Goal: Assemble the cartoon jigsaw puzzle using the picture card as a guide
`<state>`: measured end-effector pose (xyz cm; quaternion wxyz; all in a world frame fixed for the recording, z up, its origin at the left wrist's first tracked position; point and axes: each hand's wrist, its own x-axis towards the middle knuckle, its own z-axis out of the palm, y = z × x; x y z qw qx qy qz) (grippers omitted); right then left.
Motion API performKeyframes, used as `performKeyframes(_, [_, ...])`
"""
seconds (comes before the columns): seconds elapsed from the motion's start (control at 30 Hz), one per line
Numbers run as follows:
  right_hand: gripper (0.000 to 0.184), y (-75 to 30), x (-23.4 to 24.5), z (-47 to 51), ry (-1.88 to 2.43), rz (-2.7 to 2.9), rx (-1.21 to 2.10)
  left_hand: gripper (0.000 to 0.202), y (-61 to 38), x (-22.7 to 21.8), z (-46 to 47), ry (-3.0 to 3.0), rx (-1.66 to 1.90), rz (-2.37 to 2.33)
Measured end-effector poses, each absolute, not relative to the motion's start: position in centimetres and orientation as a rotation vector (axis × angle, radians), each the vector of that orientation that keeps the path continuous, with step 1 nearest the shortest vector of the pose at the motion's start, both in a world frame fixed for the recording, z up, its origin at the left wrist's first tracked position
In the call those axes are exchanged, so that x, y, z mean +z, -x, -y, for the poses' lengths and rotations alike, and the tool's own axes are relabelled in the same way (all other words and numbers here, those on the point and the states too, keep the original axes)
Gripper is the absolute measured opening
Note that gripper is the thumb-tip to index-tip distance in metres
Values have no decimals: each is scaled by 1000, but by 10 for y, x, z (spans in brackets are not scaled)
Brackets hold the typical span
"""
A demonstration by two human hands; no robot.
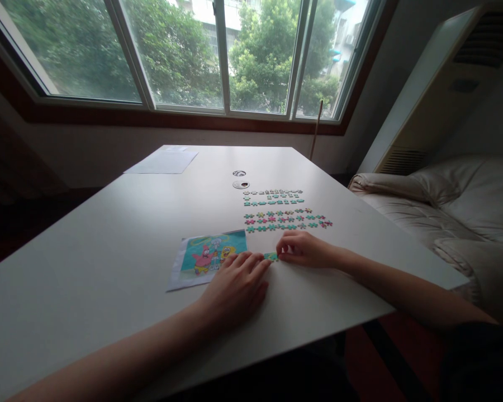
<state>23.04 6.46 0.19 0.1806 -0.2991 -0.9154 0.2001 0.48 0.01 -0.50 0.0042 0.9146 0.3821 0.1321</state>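
My left hand [238, 285] lies palm down with fingers stretched out, over the right edge of a printed cartoon picture [197, 258]. Its fingertips reach the joined green puzzle pieces [270, 257] on the table. On the other side of these, my right hand [302, 249] has its fingers curled in a pinch at a puzzle piece, which the fingers mostly cover. Beyond the hands, loose jigsaw pieces [272, 228] in teal, pink and yellow lie in several rows. A second group of rows [272, 202] sits farther back.
The white table [109, 245] carries a sheet of paper [162, 162] at its far left. Two round grommets [240, 184] are set in its top beyond the pieces. A pale sofa [402, 195] stands to the right, and windows [184, 56] line the far wall.
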Motion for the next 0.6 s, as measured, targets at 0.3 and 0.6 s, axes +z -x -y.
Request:
performKeyframes(0.3, [11,-231,0,-66,832,2584,562,34,-4,-5,-1,-2871,418,-1186])
performKeyframes(0.6, [13,-229,2,-64,812,2601,563,31,-4,-7,-1,-2884,444,-1193])
